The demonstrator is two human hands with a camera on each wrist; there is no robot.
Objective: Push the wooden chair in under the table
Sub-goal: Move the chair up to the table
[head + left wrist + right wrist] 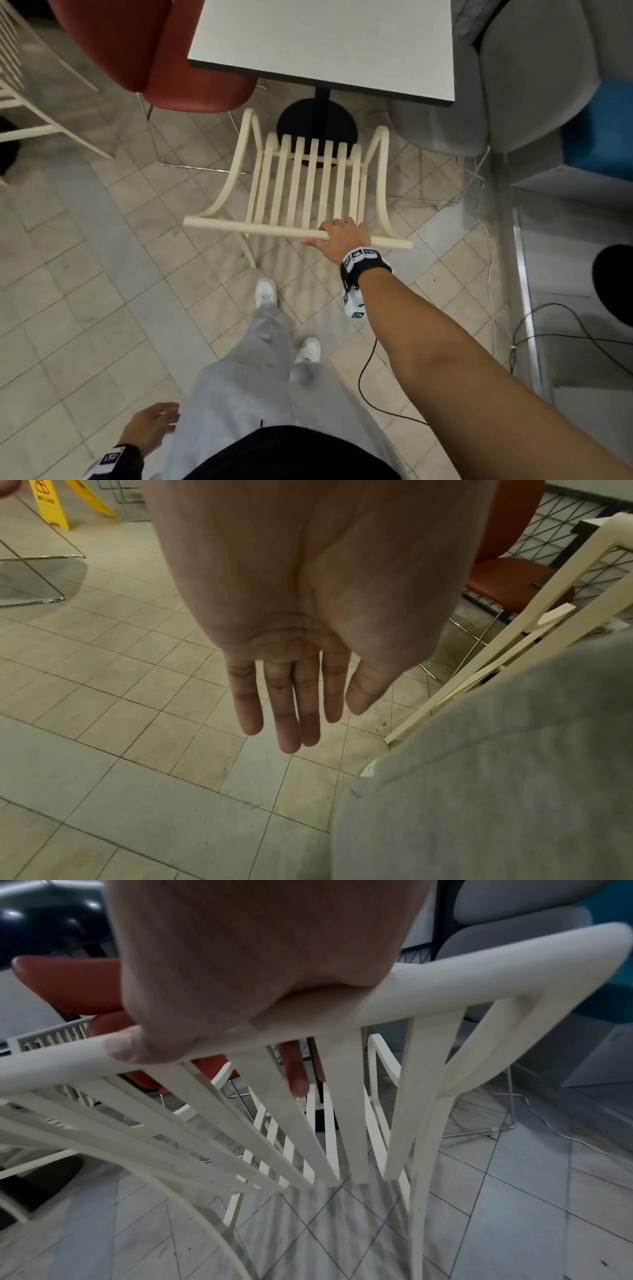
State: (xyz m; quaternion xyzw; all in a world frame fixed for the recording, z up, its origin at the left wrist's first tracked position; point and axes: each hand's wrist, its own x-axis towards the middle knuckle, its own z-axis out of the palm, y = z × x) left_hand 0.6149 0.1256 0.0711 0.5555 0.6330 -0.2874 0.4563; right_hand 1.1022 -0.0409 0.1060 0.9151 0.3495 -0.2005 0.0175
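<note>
While right hand [342, 236] grips wooden chair [305, 192] top rail, left hand [291, 669] hangs spread, seat seemingly short of table [329, 44].

The table [329, 44] is cut off at the frame's top. The right hand [342, 236] hides part of the wooden chair [308, 192] top rail.

Cream slatted wooden chair [301, 192] upright on tiles, facing white table [325, 37], seat front just short of its edge.

Head view steeply down, wrist views close, all sharing the chair [305, 192]
</note>
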